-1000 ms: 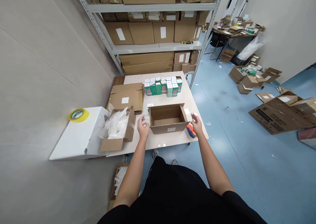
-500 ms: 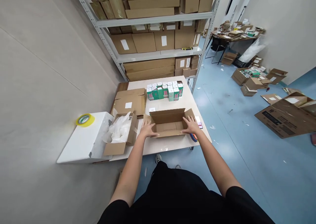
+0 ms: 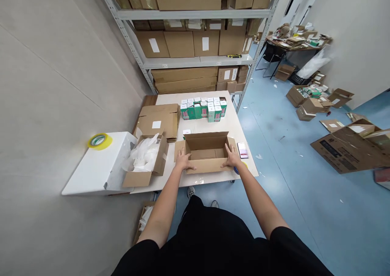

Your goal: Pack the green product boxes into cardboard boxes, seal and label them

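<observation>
An open cardboard box (image 3: 207,165) stands on the white table, its inside bare and its end flaps folded outward. My left hand (image 3: 183,160) grips its left front corner, thumb along the front panel and fingers over the left side. At the right front corner my right hand (image 3: 232,157) holds it the same way, with fingers partly spread. Just right of that hand lies a phone (image 3: 243,150) with a lit screen. A roll of blue tape (image 3: 236,170) is partly hidden under my right wrist. Behind the box, small green-and-white cartons (image 3: 202,110) stand grouped together.
Left of the box are flattened cardboard boxes (image 3: 158,119) and an open box (image 3: 138,180) of white plastic bags. Yellow tape (image 3: 100,141) lies on a white block (image 3: 88,166). A loaded shelf rack (image 3: 195,62) stands behind; a large carton (image 3: 344,150) sits on the floor at right.
The box has tipped or turned slightly, so more of its front panel shows. My hands stay at its front corners, and the phone is less covered. The view has shifted a little.
</observation>
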The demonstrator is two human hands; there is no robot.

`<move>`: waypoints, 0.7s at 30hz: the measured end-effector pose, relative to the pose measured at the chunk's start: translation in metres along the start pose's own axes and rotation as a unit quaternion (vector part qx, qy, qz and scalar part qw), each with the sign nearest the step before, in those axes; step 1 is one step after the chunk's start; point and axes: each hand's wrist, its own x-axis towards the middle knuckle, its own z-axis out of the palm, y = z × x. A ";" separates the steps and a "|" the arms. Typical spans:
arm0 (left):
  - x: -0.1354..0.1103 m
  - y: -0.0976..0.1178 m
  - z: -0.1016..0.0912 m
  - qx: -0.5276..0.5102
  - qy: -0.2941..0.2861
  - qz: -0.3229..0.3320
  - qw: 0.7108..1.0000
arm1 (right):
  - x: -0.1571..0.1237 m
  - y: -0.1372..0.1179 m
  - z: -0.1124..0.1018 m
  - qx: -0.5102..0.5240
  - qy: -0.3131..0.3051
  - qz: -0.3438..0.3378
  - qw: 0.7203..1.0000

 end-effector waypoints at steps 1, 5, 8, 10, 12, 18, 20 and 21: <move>-0.001 0.001 0.003 0.002 0.005 -0.001 1.000 | -0.001 -0.002 0.001 0.000 0.006 -0.001 1.000; -0.006 0.001 0.018 -0.031 0.049 0.021 0.998 | -0.007 -0.010 0.011 0.020 0.039 0.006 0.999; -0.008 -0.001 0.026 -0.098 0.082 0.041 0.991 | -0.008 -0.015 0.016 0.027 0.050 0.032 0.998; -0.009 -0.003 0.030 -0.140 0.091 0.042 0.985 | -0.006 -0.016 0.014 0.019 0.046 0.042 0.998; -0.012 -0.005 0.033 -0.164 0.093 0.046 0.981 | -0.001 -0.018 0.005 0.004 0.018 0.048 0.999; -0.023 -0.008 0.039 -0.170 0.110 0.058 0.978 | 0.025 -0.046 -0.023 -0.084 0.033 0.041 0.995; -0.024 -0.008 0.041 -0.177 0.114 0.060 0.976 | 0.039 -0.065 -0.022 -0.122 0.106 -0.008 0.987; -0.025 -0.007 0.042 -0.182 0.114 0.062 0.975 | 0.047 -0.075 -0.021 -0.137 0.124 -0.026 0.983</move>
